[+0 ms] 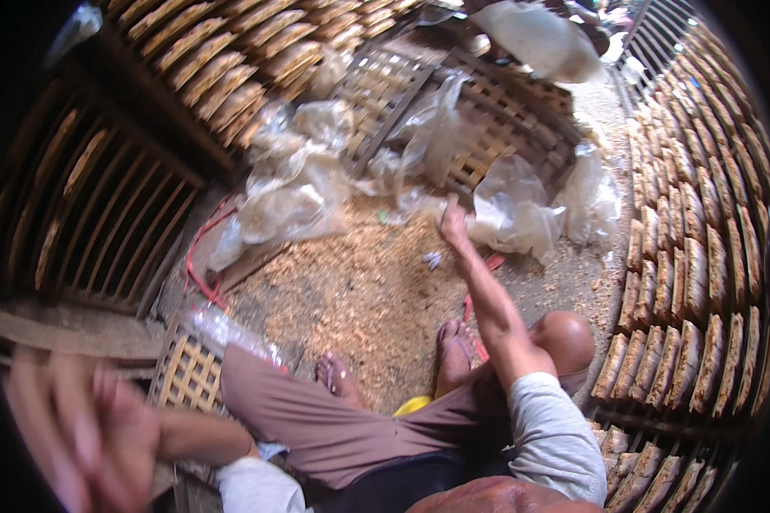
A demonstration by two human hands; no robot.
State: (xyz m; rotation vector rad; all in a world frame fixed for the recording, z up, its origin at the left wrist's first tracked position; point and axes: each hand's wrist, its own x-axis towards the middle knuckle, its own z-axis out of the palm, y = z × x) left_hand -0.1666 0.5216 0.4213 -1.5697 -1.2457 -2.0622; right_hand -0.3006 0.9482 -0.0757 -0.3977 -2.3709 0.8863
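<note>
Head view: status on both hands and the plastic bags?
Right hand reaching out to a crumpled clear plastic bag, grip unclear. Left hand raised near the camera, blurred, state unreadable. Crumb-strewn floor between; nothing blocking.

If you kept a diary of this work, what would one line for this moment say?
right hand: reaching toward clear plastic bags | left hand: raised, blurred, contents unclear | seated among crumbs and bamboo racks
</note>
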